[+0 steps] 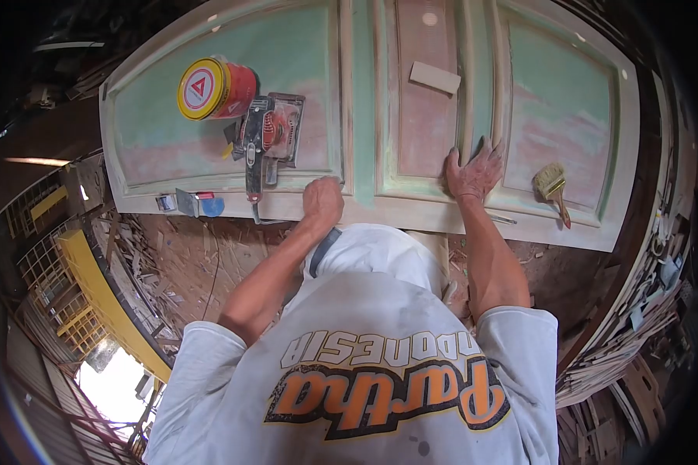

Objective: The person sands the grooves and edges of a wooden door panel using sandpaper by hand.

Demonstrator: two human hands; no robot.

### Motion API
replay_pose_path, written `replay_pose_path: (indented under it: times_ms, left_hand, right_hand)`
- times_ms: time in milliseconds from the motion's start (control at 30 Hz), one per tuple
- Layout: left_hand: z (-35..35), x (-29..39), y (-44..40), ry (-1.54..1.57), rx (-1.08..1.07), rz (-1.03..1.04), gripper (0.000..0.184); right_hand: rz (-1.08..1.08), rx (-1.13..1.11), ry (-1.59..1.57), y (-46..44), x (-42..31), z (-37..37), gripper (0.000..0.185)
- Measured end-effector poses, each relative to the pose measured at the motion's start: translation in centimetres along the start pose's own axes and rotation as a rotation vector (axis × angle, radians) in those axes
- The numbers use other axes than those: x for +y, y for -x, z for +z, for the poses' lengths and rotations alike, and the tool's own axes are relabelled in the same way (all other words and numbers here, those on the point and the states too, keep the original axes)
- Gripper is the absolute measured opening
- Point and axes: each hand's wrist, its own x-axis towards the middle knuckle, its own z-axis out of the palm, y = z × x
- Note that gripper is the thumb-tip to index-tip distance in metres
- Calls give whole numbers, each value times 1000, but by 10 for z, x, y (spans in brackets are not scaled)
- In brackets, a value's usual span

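Note:
A large panelled wooden door (357, 116), patched with green and pinkish filler, lies flat in front of me. My left hand (323, 200) rests closed on its near edge, knuckles up; whatever the fingers may hold is hidden. Farther right, my right hand (475, 174) is pressed to the moulding beside the middle panel, fingers stretched and apart. To the left of my left hand sits a power sander (267, 136), its handle toward me. Past my right hand lies a paintbrush (551, 190). A pale rectangular block (435, 78) lies on the middle panel.
A red and yellow tin (225, 87) stands or lies behind the sander. Along the door's near left edge are a blue scraper piece (212, 206) and a grey flat plate (187, 202). Wood scraps (644, 325) pile up at right, and shavings (202, 271) cover the floor.

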Motion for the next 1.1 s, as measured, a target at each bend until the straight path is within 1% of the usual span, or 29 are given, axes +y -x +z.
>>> replay_pose_path:
  times_ms: [33,67,133,167,233,267,333,467,533,567,633,767,833,867,933,967,1033,1100]
  left_hand:
    - [0,3,0,80,16,-20,21]
    - [-4,6,-3,78,17,-20,21]
    - [-10,11,-4,106,11,-158,23]
    - [-10,10,-5,103,14,-159,23]
    - [-8,10,-11,152,24,-302,27]
    - [-7,10,-11,151,25,-301,27]
    - [-3,10,-13,304,67,-432,29]
    - [-3,8,-9,316,77,-408,29]
    - [-21,5,-6,240,98,-301,31]
    - [-27,-1,-8,242,97,-301,31]
    - [-36,-16,-6,186,112,-195,28]
    - [-32,-22,-15,198,82,-224,24]
    - [-31,-9,-16,232,-32,-249,29]
    - [-30,-11,-13,236,-30,-249,29]
    - [-33,-25,-4,264,-159,39,38]
    - [-28,-35,0,260,-159,37,38]
    - [-16,-53,1,282,-47,293,41]
    - [-31,-51,4,312,-47,310,40]
  right_hand:
    - [5,-15,13,-1,-1,-1,91]
    - [12,-30,26,-1,-2,-1,91]
    - [14,-33,23,1,-1,0,91]
    - [17,-27,17,0,-2,1,91]
    - [15,-17,14,-1,-3,1,91]
    - [12,-14,17,-1,-3,0,91]
    - [16,-15,16,-3,-3,1,92]
    - [16,-32,5,0,-1,1,92]
    - [10,-17,14,-1,0,4,92]
    - [4,-6,24,-1,1,5,92]
    - [4,-22,20,-1,1,1,92]
    - [7,-10,1,-1,0,2,91]
    - [10,-9,16,0,0,1,91]
    - [10,-13,26,-1,-1,0,91]
    - [13,-15,3,-3,-1,-1,91]
    - [21,-22,-19,-2,-2,-2,91]
    - [22,-25,-26,-2,-2,-1,91]
    - [31,-28,-24,-1,2,0,90]
